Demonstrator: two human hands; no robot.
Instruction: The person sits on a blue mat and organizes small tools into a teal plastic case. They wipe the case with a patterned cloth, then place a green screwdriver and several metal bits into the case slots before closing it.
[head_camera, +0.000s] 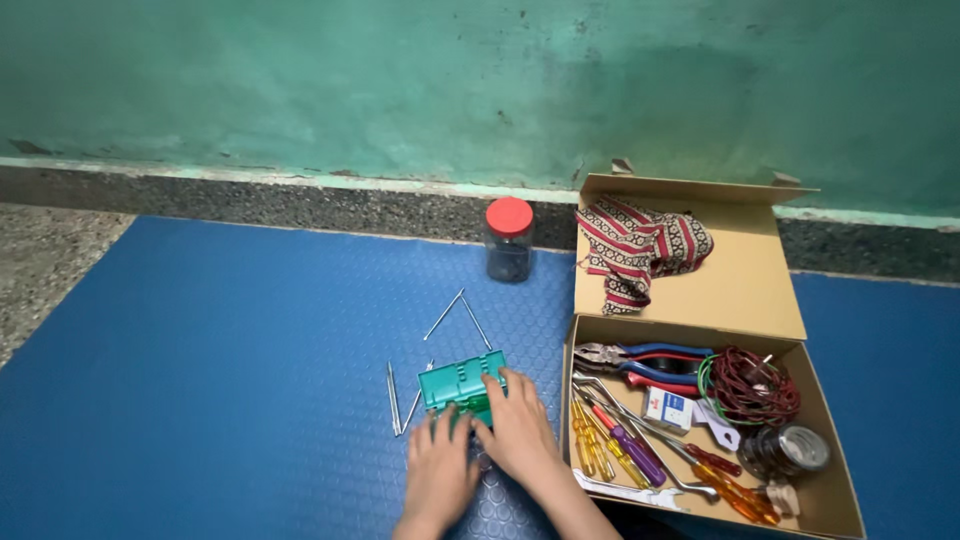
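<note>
Both my hands rest on a small green plastic case (458, 380) lying on the blue studded mat (220, 380). My left hand (438, 475) presses its near edge with fingers bent. My right hand (518, 425) covers the case's right near corner, fingers curled over it. Several thin metal rods (458, 312) lie on the mat just beyond and to the left of the case.
An open cardboard box (745, 290) to the right holds pliers (640, 358), screwdrivers (625, 440), a coil of red wire (752, 385), tape rolls and a small carton. A patterned cloth (640, 245) hangs over its lid. A red-lidded jar (508, 240) stands by the green wall.
</note>
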